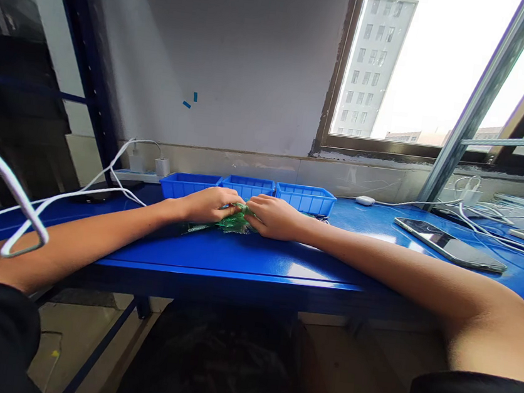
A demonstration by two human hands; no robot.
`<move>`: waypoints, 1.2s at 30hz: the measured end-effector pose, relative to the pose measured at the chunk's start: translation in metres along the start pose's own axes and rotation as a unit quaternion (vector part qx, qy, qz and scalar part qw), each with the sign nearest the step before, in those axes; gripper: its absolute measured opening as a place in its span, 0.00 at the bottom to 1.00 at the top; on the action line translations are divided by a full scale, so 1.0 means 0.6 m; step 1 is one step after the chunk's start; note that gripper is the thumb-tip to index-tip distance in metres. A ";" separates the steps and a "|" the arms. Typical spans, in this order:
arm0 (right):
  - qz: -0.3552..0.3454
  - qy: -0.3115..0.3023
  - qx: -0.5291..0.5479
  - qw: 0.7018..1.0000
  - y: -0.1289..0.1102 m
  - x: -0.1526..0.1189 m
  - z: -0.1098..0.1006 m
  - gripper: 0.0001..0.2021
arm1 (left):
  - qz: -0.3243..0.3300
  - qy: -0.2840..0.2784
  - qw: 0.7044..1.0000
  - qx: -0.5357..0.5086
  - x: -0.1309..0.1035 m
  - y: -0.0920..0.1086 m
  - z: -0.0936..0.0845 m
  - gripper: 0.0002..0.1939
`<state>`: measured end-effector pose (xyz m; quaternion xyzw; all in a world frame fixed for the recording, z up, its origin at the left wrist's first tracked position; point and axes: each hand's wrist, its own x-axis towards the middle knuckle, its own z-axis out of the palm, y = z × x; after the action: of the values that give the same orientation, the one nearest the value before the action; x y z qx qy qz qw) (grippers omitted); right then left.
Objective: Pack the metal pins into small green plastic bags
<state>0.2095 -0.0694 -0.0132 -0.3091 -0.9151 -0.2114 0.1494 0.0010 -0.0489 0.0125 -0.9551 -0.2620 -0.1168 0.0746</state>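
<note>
Working at a blue tabletop (254,262) beside a window, a person pressed both bare hands together over a crumpled green plastic bag (234,221). The left hand (211,205) and the right hand (275,217) met knuckle to knuckle, each grip pinched shut on the film, with the bunched green material showing in the gap between them and a thin tail trailing out under the left wrist. The bag lay on the tabletop just in front of the middle of three blue bins (248,187) lined along the wall. It looked light, soft and probably slippery, a thing that would likely crease and slide rather than resist, and best taken by a gathered fold or edge, as both grips appeared to do. What, if anything, the bag contained could not be told. White cables (103,181) ran off to the left toward a power strip (139,175), and a phone (448,244) lay well apart to the right.
</note>
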 end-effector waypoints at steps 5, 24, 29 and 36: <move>0.002 -0.003 -0.005 1.000 0.000 0.001 0.000 0.13 | -0.006 -0.005 1.000 -0.002 0.000 0.001 0.000 0.17; 0.004 -0.009 -0.010 1.000 -0.001 0.000 -0.002 0.14 | -0.002 -0.005 1.000 -0.003 0.000 -0.001 0.001 0.16; -0.001 -0.006 -0.010 1.000 0.000 0.000 0.000 0.13 | 0.000 -0.010 1.000 -0.008 0.001 0.000 0.000 0.17; -0.004 -0.003 -0.006 1.000 0.002 0.001 0.001 0.13 | 0.000 -0.014 1.000 -0.007 0.001 0.001 -0.001 0.17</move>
<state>0.2096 -0.0681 -0.0136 -0.3071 -0.9156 -0.2165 0.1436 0.0014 -0.0494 0.0133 -0.9572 -0.2620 -0.1050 0.0639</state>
